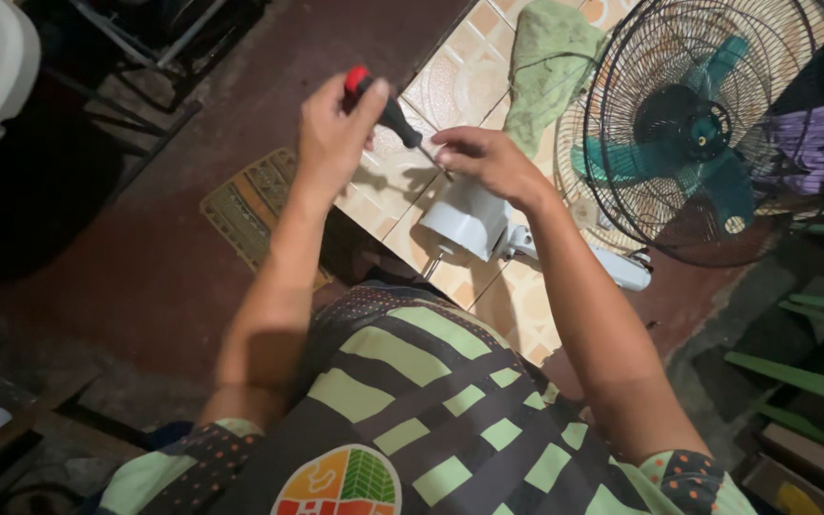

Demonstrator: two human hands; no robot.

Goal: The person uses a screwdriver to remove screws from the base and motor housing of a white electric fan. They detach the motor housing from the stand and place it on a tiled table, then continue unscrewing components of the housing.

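Observation:
My left hand [331,133] grips a screwdriver [388,110] with a red and black handle, its tip slanting down to the right. My right hand [488,162] rests on top of a white fan motor housing [464,224], fingers pinched near the screwdriver's tip. The housing sits on a tiled floor patch [460,76], with a white stand piece [617,267] reaching out to the right. The screwdriver's tip is hidden behind my right fingers.
A black wire fan guard with teal blades [703,133] stands at the upper right. A green cloth [550,57] lies on the tiles behind. A woven mat [245,205] lies left. Green plastic chair legs [813,372] are at right.

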